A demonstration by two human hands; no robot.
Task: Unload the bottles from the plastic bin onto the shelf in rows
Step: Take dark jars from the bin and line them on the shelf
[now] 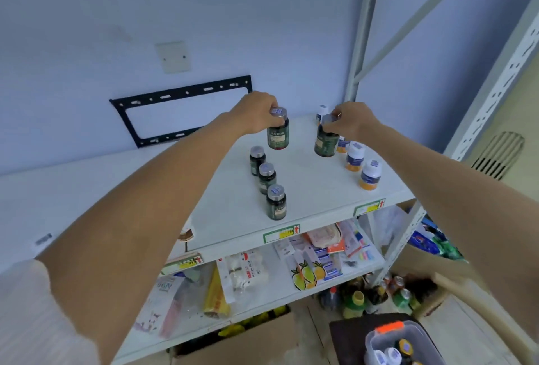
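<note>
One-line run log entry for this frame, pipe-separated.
left hand: grips dark bottle by cap | right hand: grips second dark bottle by cap | both on top shelf | bin: bottles remain

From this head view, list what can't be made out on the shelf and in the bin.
- Plastic bin: cut off by the bottom edge; bottle count unknown.
- Dark green bottle labels: print too small to read.
- Row of white-capped bottles: partly hidden behind the right hand and its bottle.
- Price tags: blurred.
</note>
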